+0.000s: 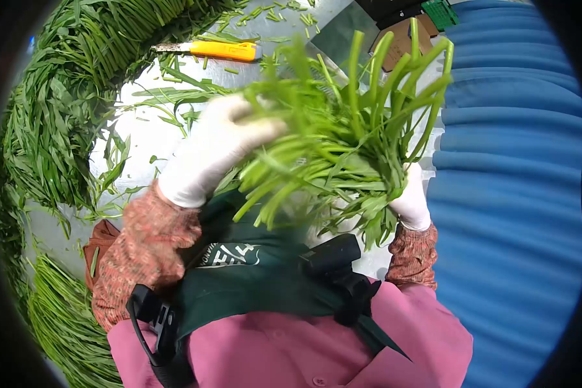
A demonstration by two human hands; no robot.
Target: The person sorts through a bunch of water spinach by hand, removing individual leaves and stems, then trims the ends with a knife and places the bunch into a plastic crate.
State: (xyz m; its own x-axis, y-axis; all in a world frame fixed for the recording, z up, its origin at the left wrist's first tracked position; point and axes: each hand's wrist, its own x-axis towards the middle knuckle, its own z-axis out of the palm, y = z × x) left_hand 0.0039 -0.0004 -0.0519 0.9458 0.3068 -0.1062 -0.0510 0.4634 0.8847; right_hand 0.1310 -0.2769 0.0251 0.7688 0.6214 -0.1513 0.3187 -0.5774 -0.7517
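A loose bundle of green leafy stems (343, 142) is held up in front of the body, partly blurred by motion. My right hand (412, 199), in a white glove, grips the leafy side of the bundle at its right. At the bundle's left side is my left hand (229, 142), also white-gloved, with its fingers bent towards the stems; some fingertips are blurred or covered by them. A knife with a yellow handle (225, 50) lies on the metal table (139, 139) beyond my left hand.
Large heaps of the same greens lie along the left, one at the upper left (58, 123) and another at the lower left (71, 330). Cut stem pieces are scattered near the knife. Blue sheeting (511, 194) covers the right side. A cardboard box (401, 46) and green crate (440, 13) are at the top.
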